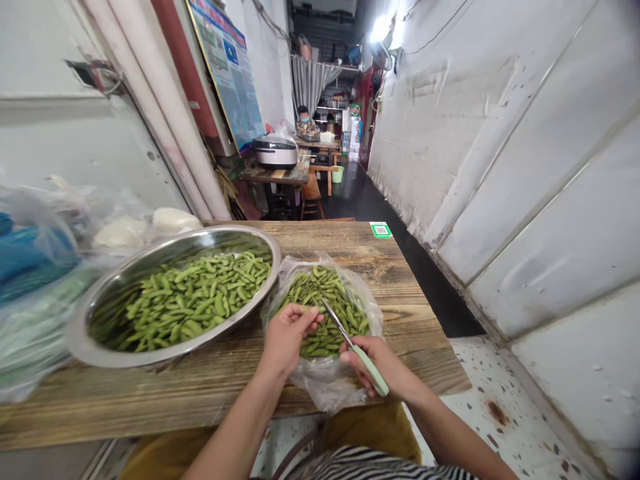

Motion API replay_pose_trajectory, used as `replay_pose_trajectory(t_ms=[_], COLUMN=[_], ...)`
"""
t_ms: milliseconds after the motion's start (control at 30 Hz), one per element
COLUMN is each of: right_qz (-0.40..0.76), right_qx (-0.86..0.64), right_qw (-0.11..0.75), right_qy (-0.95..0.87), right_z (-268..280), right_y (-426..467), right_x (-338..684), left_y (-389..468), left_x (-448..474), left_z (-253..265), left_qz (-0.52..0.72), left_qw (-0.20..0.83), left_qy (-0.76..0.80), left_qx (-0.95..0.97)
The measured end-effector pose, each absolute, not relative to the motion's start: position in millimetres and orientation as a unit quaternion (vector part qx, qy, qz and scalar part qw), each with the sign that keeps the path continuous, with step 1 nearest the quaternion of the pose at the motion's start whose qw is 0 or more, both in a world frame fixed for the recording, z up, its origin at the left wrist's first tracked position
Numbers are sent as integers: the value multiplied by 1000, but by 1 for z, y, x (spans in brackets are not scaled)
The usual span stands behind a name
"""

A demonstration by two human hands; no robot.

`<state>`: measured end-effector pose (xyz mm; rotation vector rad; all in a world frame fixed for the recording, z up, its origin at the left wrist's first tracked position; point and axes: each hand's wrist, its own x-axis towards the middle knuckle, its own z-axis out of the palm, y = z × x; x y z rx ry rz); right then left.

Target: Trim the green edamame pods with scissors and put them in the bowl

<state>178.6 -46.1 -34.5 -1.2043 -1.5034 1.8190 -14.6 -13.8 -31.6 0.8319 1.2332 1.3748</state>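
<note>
Between the thumb and fingers of my left hand (pixel 289 335) is a green edamame pod (pixel 314 309), its end pointing right. My right hand (pixel 376 363) grips scissors (pixel 369 365) with pale green handles, their metal blades reaching up and left close to the pod. Under both hands lies a clear plastic bag (pixel 376 313) spread around a heap of edamame pods (pixel 345 293). To the left stands a wide steel basin (pixel 107 357), holding many more pods (pixel 193 293).
The wooden table (pixel 420 333) carries plastic bags (pixel 45 327) at its left end and a green QR sticker (pixel 381 230) at the far right corner. Beyond it, a rice cooker (pixel 275 152) stands on another table. A white wall (pixel 500 133) runs along the right.
</note>
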Motion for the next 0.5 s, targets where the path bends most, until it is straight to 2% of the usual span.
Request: replay_pose_trajectory(t_ms=[67, 133, 200, 233, 300, 433, 500], right_qz=[664, 655, 647, 644, 642, 650, 655], right_qx=[-444, -448, -449, -448, -448, -451, -453], right_qw=[269, 286, 287, 286, 286, 283, 278], right_qy=[-538, -538, -546, -550, -552, -542, -537], right_z=[-38, -41, -44, -46, -47, -45, -43], right_y=[-44, -42, -40, -40, -39, -41, -42], right_x=[180, 183, 185, 186, 186, 187, 187], left_y=[-12, -9, -6, -4, 1, 16, 24], left_x=[-32, -53, -66, -69, -64, -36, -26], left_z=[-24, -11, 1, 5, 7, -12, -23], left_qz=[606, 602, 521, 475, 386, 210, 146], left_qw=[355, 123, -47, -100, -127, -38, -27], left_qy=[583, 640, 667, 675, 676, 611, 601], left_qx=[409, 461, 530, 556, 615, 762, 786])
